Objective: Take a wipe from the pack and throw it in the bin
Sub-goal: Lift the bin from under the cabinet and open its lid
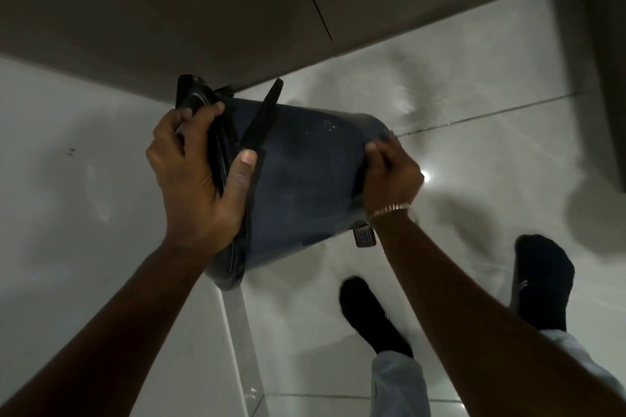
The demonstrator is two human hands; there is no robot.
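Note:
A dark blue pedal bin [305, 179] is held tipped on its side above the pale tiled floor, its rim end to the left and its base to the right. A black bin liner [200, 101] is folded over the rim. My left hand [200, 176] grips the rim and liner, thumb pressed on the bin's side beside a black strap-like handle [262, 115]. My right hand [389, 176], with a gold bracelet at the wrist, holds the base end. The metal foot pedal [364, 235] sticks out below the right wrist. No wipe or wipe pack is in view.
Brown cabinet fronts [203, 10] run across the top, just behind the bin. Glossy grey floor tiles [474, 95] lie below. My two feet in black socks [372, 315] stand at the lower right. A dark vertical panel [603, 61] stands at the right edge.

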